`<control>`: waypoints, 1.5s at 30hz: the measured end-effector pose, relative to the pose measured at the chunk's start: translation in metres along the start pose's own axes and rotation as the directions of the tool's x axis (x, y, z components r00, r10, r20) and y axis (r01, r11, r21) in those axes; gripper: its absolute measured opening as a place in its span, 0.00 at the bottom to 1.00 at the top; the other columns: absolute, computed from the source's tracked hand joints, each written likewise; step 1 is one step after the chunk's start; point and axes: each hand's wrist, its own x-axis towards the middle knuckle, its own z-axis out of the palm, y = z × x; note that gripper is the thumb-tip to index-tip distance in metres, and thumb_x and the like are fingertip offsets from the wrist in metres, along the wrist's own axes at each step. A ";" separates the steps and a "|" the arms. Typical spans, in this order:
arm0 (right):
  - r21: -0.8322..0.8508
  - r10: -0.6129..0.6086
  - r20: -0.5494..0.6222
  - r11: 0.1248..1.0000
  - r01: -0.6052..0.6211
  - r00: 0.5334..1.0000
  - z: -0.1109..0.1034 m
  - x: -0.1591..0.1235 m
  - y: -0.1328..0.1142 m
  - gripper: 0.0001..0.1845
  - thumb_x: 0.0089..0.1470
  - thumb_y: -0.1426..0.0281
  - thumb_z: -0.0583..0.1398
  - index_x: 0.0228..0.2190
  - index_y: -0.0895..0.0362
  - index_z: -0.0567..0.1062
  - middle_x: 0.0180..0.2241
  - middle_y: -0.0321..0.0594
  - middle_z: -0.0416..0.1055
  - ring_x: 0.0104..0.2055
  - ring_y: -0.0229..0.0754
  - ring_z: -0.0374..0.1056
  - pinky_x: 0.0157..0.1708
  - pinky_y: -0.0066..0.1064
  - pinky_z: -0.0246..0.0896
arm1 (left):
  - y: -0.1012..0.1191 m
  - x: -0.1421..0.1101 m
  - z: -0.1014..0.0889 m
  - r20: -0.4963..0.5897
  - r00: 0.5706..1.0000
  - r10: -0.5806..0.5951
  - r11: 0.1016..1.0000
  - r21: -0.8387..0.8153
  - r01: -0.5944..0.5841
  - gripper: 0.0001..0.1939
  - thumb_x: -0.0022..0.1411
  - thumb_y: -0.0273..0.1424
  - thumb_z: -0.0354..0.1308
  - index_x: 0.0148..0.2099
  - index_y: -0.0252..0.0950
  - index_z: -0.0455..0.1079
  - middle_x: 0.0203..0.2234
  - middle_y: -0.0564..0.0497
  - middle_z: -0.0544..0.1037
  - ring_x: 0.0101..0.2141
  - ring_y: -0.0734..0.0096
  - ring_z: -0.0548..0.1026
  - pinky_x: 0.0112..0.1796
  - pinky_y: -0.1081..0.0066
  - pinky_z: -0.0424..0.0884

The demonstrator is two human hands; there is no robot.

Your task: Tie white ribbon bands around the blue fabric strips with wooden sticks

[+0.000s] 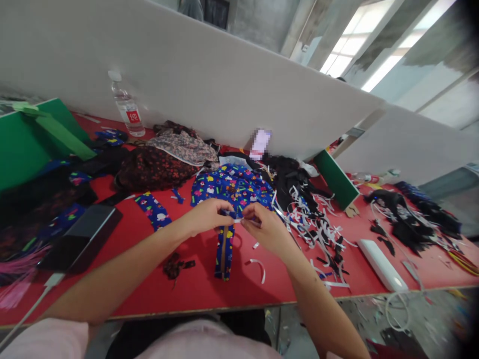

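Observation:
My left hand (210, 216) is closed in a pinch on a blue printed fabric strip (229, 243), whose lower end hangs down and shows a brown lengthwise band. Close by on the right, my right hand (264, 227) pinches a narrow white strip (237, 220) that spans the small gap between my fingertips. Just behind both hands lies a heap of blue printed fabric (232, 184). A separate blue printed piece (152, 210) rests flat beyond my left forearm. On the red tabletop below my right hand is a curled white scrap (259, 269).
Dark floral fabric (157, 167) is piled behind left, near a water bottle (127, 107). Black and white scraps (310, 224) spread at right. A black power bank (80, 239) with a cable lies left, a white device (381, 264) right. Green panels (337, 179) and a white partition (209, 80) bound the table.

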 end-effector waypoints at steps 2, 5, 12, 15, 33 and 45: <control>-0.009 0.018 -0.027 1.000 -0.018 0.999 0.001 -0.001 -0.002 0.07 0.51 0.69 0.57 0.35 0.55 0.66 0.30 0.35 0.70 0.29 0.37 0.66 0.30 0.28 0.58 | 0.002 -0.001 0.001 0.004 1.000 0.010 1.000 -0.011 -0.010 0.06 0.48 0.32 0.57 0.30 0.36 0.69 0.18 0.58 0.70 0.21 0.74 0.71 0.23 0.76 0.66; 0.006 0.040 -0.042 0.999 -0.040 0.998 0.004 -0.001 -0.003 0.08 0.51 0.69 0.57 0.36 0.54 0.65 0.29 0.34 0.70 0.27 0.37 0.65 0.29 0.28 0.58 | 0.002 -0.001 0.002 0.022 0.999 0.025 1.000 -0.013 -0.024 0.06 0.48 0.31 0.57 0.31 0.37 0.70 0.18 0.58 0.70 0.21 0.75 0.71 0.24 0.76 0.67; -0.046 0.016 -0.069 0.999 -0.020 0.997 0.007 -0.003 -0.007 0.09 0.50 0.70 0.57 0.37 0.53 0.66 0.28 0.33 0.71 0.28 0.38 0.68 0.28 0.27 0.57 | -0.006 -0.001 0.003 0.017 0.997 0.072 0.996 0.043 -0.072 0.05 0.50 0.31 0.56 0.31 0.37 0.69 0.17 0.59 0.68 0.19 0.76 0.68 0.22 0.77 0.64; -0.049 0.030 -0.099 0.998 -0.035 0.995 0.007 -0.006 -0.011 0.09 0.51 0.70 0.57 0.37 0.53 0.66 0.29 0.33 0.72 0.29 0.39 0.69 0.29 0.27 0.58 | -0.008 0.002 0.003 -0.013 0.998 0.063 0.998 0.000 -0.063 0.05 0.50 0.32 0.56 0.31 0.36 0.70 0.17 0.59 0.68 0.19 0.77 0.67 0.22 0.77 0.63; -0.153 -0.105 -0.478 0.988 0.035 0.872 0.031 -0.020 0.031 0.07 0.58 0.68 0.54 0.38 0.55 0.70 0.35 0.43 0.73 0.37 0.43 0.69 0.38 0.34 0.64 | 0.000 0.015 -0.027 -0.212 0.977 -0.037 0.941 -0.335 -0.037 0.10 0.48 0.34 0.62 0.31 0.34 0.69 0.26 0.53 0.76 0.28 0.71 0.76 0.29 0.71 0.72; 0.293 0.085 -0.175 0.956 -0.031 0.981 0.028 0.004 0.022 0.16 0.56 0.57 0.54 0.31 0.56 0.72 0.24 0.35 0.67 0.25 0.36 0.61 0.26 0.27 0.56 | 0.010 0.008 -0.004 -0.146 0.988 0.047 0.983 -0.170 -0.072 0.14 0.47 0.34 0.65 0.36 0.32 0.72 0.20 0.55 0.72 0.22 0.75 0.71 0.21 0.75 0.68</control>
